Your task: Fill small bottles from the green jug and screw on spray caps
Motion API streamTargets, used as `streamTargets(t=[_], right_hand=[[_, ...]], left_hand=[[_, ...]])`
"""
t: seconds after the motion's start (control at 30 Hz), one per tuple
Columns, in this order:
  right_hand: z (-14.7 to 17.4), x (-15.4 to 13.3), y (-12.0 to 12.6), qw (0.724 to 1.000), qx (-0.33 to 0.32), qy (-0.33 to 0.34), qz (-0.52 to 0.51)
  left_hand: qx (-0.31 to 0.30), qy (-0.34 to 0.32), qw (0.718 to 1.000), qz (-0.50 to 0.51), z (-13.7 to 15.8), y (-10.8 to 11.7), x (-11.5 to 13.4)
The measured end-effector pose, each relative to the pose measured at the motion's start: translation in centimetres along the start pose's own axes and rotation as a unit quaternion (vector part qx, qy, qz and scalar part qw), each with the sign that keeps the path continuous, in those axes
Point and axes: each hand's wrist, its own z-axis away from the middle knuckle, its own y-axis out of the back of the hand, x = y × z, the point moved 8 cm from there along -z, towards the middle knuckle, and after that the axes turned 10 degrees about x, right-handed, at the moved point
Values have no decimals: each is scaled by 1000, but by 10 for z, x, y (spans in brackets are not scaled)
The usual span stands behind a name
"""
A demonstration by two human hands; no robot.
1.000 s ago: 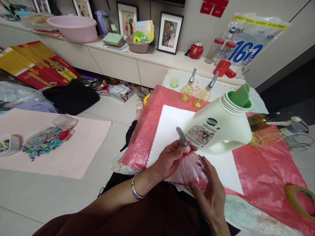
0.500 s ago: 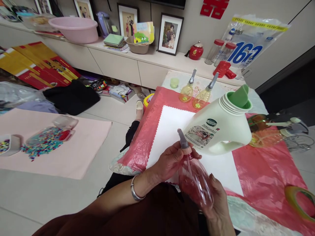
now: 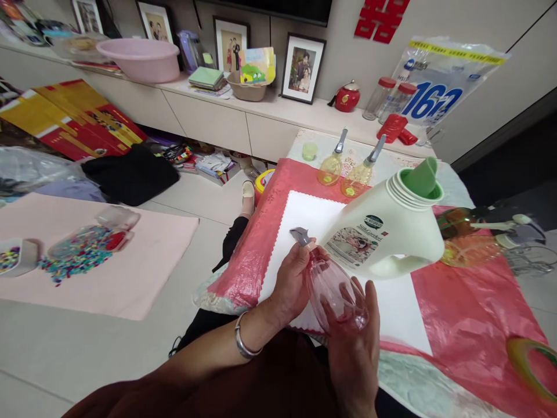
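A clear pink-tinted pump bottle point(image 3: 328, 281) with a grey pump head lies tilted across both my hands above the white sheet point(image 3: 300, 215). My left hand point(image 3: 289, 287) is closed around its neck, just below the pump head. Its base rests against my right hand point(image 3: 354, 354), whose fingers curve around the lower end. Right behind the bottle stands a large pale-green detergent jug point(image 3: 391, 226) with a green spout in its uncapped mouth. Two yellowish pump bottles point(image 3: 331, 165) stand farther back, near a small green cup point(image 3: 310, 151).
Orange pump bottles point(image 3: 472, 249) lie at the right, partly behind the jug. A roll of tape point(image 3: 517, 366) sits on the red cover point(image 3: 470, 307) at lower right. Leftward, a pink mat point(image 3: 143, 255) bears spilled colored beads point(image 3: 76, 258). A cabinet point(image 3: 209, 119) runs along the back.
The bottle has turned so its pump head points to the left and its base has risen. My right hand has moved up and left with it, palm now under the base.
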Motion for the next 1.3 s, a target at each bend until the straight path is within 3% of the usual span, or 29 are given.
streamTargets(t=[0.07, 0.3, 0.4, 0.5, 0.57, 0.67, 0.73, 0.83, 0.87, 0.93, 1.03, 1.07, 1.1, 1.2, 1.27, 1.3], right_hand=[[6, -7, -6, 998, -27, 32, 50], [6, -1, 8, 986, -60, -17, 155], [2, 20, 24, 985, -42, -150, 68], [10, 43, 29, 937, -36, -343, -55], [12, 47, 31, 921, -22, -384, -64], [5, 38, 32, 956, 5, -292, -5], [4, 28, 24, 977, -17, -207, 37], [6, 15, 18, 986, -36, -128, 97], [6, 14, 20, 986, -31, -130, 103], [8, 21, 25, 977, -34, -202, 58], [22, 39, 17, 920, -129, -368, -49], [25, 42, 15, 905, -158, -391, -54], [24, 43, 15, 908, -166, -382, -42], [5, 29, 28, 972, -69, -217, 60], [-1, 16, 35, 986, -18, -108, 127], [-3, 14, 36, 986, -19, -83, 145]], left_hand=[[-1, -3, 1000, 2, -2, 1, 3], [-52, 33, 998, 5, 3, -9, 9], [-80, 36, 996, 1, 6, -16, 14], [-105, 38, 994, -10, 8, -21, 16], [-101, 23, 995, -16, 8, -20, 17], [-67, -15, 997, -20, 5, -14, 19], [-52, -33, 998, -21, 3, -11, 21], [-60, -28, 998, -18, 3, -12, 21], [-68, -21, 997, -18, 4, -13, 21], [-86, -10, 996, -20, 6, -17, 21], [-106, -5, 994, -31, 8, -21, 22], [-106, -6, 994, -32, 8, -21, 23], [-103, -10, 994, -33, 8, -20, 24], [-81, -29, 996, -31, 5, -16, 28], [-63, -39, 997, -28, 4, -13, 30], [-57, -41, 997, -26, 4, -13, 31]])
